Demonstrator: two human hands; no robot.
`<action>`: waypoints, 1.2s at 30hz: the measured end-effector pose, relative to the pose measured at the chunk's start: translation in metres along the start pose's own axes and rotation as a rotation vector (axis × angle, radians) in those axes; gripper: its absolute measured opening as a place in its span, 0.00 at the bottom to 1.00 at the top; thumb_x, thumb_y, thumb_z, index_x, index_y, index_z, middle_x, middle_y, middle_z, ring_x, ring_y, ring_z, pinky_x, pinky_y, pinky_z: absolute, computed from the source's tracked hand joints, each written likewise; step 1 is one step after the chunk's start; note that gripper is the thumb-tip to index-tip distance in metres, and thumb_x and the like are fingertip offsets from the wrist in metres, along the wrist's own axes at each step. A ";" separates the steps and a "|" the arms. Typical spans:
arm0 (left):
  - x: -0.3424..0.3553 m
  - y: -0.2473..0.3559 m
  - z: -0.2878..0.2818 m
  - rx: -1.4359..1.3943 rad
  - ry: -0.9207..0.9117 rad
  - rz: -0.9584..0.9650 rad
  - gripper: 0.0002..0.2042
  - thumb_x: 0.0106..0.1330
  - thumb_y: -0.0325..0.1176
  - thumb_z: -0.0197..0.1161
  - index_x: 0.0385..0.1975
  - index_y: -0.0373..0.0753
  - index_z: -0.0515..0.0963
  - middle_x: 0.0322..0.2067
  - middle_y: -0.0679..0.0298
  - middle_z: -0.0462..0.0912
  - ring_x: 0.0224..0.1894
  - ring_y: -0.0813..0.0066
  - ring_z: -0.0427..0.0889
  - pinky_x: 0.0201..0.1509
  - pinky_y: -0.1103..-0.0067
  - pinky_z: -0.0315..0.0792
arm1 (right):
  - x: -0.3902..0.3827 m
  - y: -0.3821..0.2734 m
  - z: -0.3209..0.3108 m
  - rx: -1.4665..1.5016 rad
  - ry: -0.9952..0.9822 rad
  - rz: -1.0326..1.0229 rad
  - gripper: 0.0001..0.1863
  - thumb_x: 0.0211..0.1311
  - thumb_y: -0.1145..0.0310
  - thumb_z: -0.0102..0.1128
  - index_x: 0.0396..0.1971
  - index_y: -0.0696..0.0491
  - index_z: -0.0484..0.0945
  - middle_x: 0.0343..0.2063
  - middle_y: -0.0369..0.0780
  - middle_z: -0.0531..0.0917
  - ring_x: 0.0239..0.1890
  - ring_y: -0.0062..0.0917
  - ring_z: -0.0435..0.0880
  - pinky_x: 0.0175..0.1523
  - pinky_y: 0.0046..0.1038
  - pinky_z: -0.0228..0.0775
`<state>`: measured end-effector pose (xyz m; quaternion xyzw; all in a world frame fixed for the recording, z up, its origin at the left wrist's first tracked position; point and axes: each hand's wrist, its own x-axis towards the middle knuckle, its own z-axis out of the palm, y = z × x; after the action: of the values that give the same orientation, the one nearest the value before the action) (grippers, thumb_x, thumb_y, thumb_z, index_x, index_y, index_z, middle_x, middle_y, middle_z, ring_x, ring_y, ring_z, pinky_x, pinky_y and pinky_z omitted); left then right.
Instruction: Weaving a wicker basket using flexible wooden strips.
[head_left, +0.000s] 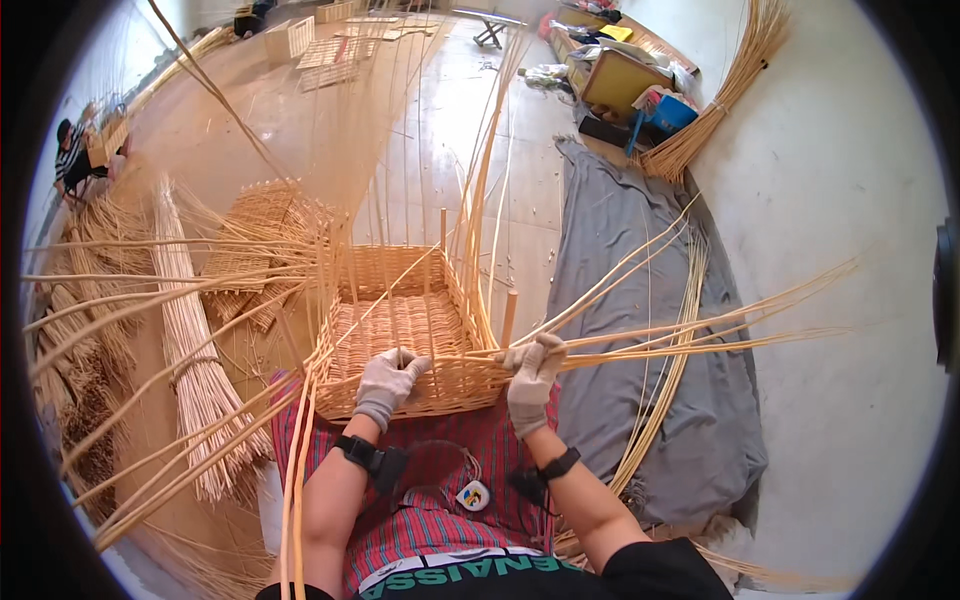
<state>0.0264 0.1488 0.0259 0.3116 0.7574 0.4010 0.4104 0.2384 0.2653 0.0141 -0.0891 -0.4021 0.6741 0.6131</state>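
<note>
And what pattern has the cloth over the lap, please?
The cloth is striped, mainly red; head view shows it.

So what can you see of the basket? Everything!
The basket is tan, boxy and woven, apparently wicker, open above. Long loose sticks spread from its sides; pegs stand at corners. It sits over red striped cloth. The left grip touches its near rim; the right grip holds sticks at its near right corner.

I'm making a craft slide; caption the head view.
Left hand and right hand, both gloved, at a wicker basket's near rim, canes fanning sideways.
</note>
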 end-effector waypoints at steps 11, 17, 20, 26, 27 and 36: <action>-0.013 0.046 0.010 -0.054 0.406 0.266 0.26 0.59 0.44 0.75 0.53 0.41 0.73 0.32 0.62 0.82 0.34 0.70 0.84 0.39 0.74 0.77 | 0.015 -0.082 0.028 -0.468 0.373 0.301 0.08 0.73 0.74 0.53 0.47 0.52 0.67 0.32 0.41 0.84 0.35 0.26 0.86 0.35 0.26 0.83; -0.020 0.085 0.060 -0.056 -0.086 0.063 0.15 0.74 0.38 0.60 0.53 0.38 0.71 0.32 0.62 0.83 0.21 0.75 0.83 0.20 0.77 0.74 | 0.024 -0.109 0.011 -0.565 0.354 0.223 0.08 0.71 0.75 0.57 0.44 0.50 0.69 0.32 0.40 0.83 0.37 0.26 0.87 0.31 0.21 0.81; -0.015 0.047 0.079 -0.139 -0.115 0.021 0.13 0.74 0.41 0.59 0.46 0.36 0.75 0.26 0.60 0.83 0.14 0.74 0.80 0.16 0.75 0.72 | 0.064 -0.081 0.045 -1.223 -0.062 -0.147 0.07 0.66 0.75 0.62 0.40 0.56 0.73 0.31 0.44 0.84 0.36 0.36 0.86 0.40 0.36 0.77; -0.009 0.065 0.105 -0.150 0.024 0.021 0.17 0.75 0.46 0.58 0.37 0.35 0.77 0.15 0.65 0.78 0.13 0.74 0.81 0.16 0.77 0.72 | 0.206 -0.033 0.039 -1.381 -0.351 0.041 0.10 0.65 0.72 0.57 0.46 0.54 0.73 0.31 0.46 0.84 0.33 0.39 0.84 0.39 0.38 0.77; -0.010 0.065 0.101 -0.113 0.028 0.048 0.16 0.74 0.45 0.59 0.37 0.36 0.78 0.20 0.63 0.80 0.11 0.75 0.78 0.14 0.77 0.72 | 0.205 -0.039 0.029 -1.443 -0.267 0.075 0.14 0.68 0.73 0.52 0.52 0.54 0.71 0.29 0.45 0.82 0.30 0.39 0.82 0.39 0.35 0.76; -0.018 0.069 0.083 -0.179 -0.075 -0.007 0.10 0.71 0.36 0.63 0.42 0.34 0.76 0.26 0.64 0.82 0.12 0.79 0.75 0.14 0.79 0.70 | 0.095 -0.077 -0.026 -0.813 0.380 -0.119 0.04 0.79 0.68 0.44 0.46 0.50 0.68 0.19 0.31 0.69 0.19 0.14 0.71 0.30 0.24 0.78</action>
<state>0.1172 0.1972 0.0636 0.2859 0.7038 0.4538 0.4658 0.2902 0.3567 0.0822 -0.4216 -0.5191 0.3968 0.6288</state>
